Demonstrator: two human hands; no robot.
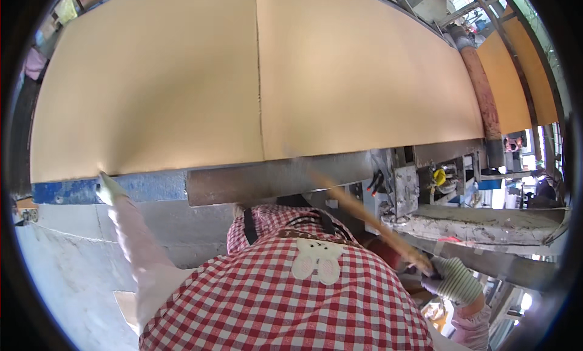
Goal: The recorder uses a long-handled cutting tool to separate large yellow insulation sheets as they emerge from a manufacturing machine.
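Note:
A wide tan sheet [170,90] lies before me, with a dark uneven line [260,96] running across it from the far side to the near edge. At its near left edge is my left hand [111,190], in a pale glove, its fingers narrowed together at the sheet's border. The surface dimples slightly there. Low on the right, my right hand [455,281], in a striped knit glove, is closed round one end of a long wooden stick [370,220]. The stick slants up and left toward the sheet's near edge, where its far end is smeared by motion.
Under the sheet's front edge run a blue strip [67,192] and a brown metal plate [243,184]. A reddish roller [480,87] stands at the right, with orange sheets [507,78] beyond. Machine parts [404,187] and a thick grey beam [486,225] lie right of me.

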